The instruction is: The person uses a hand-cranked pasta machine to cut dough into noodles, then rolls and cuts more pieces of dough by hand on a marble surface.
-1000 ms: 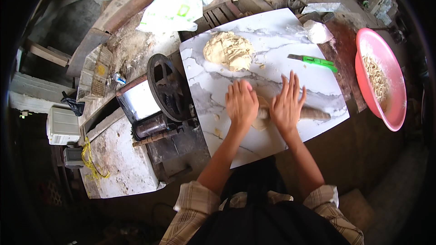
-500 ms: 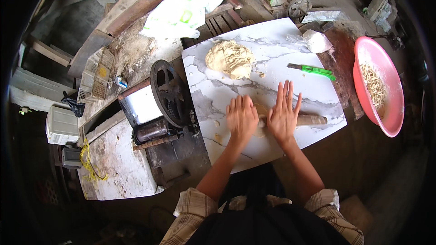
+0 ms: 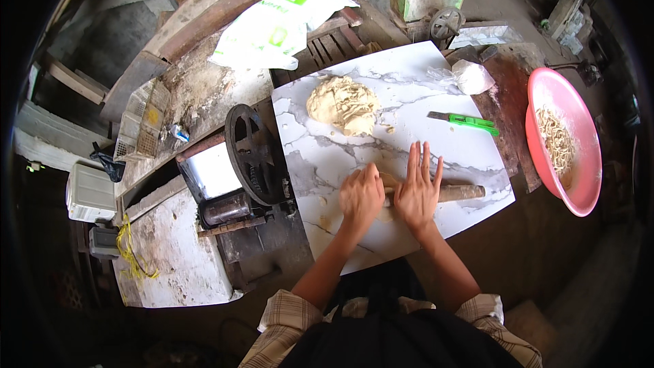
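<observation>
A wooden rolling pin (image 3: 463, 193) lies crosswise near the front of the marble-patterned board (image 3: 310, 153). My right hand (image 3: 417, 191) presses on it with the palm, fingers stretched out straight. Over the pin's left part my left hand (image 3: 362, 196) is closed, its fingers curled down; that end of the pin is hidden beneath it. Between and under the hands shows a thin, flattened piece of dough (image 3: 387, 215), mostly covered. Farther back on the board sits a large, rough lump of dough (image 3: 340, 105), with small crumbs beside it.
A green utility knife (image 3: 470, 123) lies at the board's right, blade out. Beyond it is a plastic bag of white powder (image 3: 473, 79). A pink basin (image 3: 591, 163) holding noodle-like strips stands far right. On the left is a machine with a dark handwheel (image 3: 253, 157); behind, a white sack (image 3: 272, 24).
My left hand's fingers have curled in from a straighter pose. My right hand's fingers have drawn closer together. The whole scene has shifted slightly downward in view.
</observation>
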`<state>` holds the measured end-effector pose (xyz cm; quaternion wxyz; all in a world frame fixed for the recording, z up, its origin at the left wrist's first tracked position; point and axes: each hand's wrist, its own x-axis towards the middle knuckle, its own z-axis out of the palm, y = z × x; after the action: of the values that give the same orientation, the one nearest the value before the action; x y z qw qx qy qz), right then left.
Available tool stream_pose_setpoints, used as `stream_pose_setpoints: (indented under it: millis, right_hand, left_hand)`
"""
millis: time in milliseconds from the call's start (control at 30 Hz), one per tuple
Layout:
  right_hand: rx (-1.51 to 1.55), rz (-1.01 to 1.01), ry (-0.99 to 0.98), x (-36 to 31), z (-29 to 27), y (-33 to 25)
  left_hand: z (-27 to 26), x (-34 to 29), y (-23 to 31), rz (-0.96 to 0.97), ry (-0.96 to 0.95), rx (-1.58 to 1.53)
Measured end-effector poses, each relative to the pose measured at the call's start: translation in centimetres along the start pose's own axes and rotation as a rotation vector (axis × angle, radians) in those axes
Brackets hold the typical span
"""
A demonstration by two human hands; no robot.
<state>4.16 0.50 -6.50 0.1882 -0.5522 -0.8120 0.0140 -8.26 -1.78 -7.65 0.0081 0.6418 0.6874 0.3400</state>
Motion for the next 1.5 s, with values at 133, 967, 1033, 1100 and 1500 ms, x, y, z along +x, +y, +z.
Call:
stream_pose_setpoints:
  millis: [133, 967, 1033, 1100, 1500]
  right_hand:
    - [-0.014, 0.051, 0.091, 4.9, 1.8, 1.2]
    - [0.056, -0.039, 0.074, -1.7, 1.7, 0.2]
    - [0.052, -0.055, 0.088, -1.4, 1.9, 0.6]
    - [0.034, -0.109, 0.072, 0.6, 1.3, 0.3]
    - [0.058, -0.165, 0.185, 2.6, 2.8, 1.6]
  left_hand:
    - [1.5, 5.2, -0.8, -0.120, -0.003, 0.061]
    - [0.7, -1.4, -0.4, 0.068, 0.155, 0.076]
    - [1.0, -0.9, -0.4, 0.079, 0.172, 0.081]
    - [1.2, 0.7, -0.6, 0.059, 0.136, 0.022]
    - [2.1, 1.7, -0.3, -0.184, 0.190, 0.148]
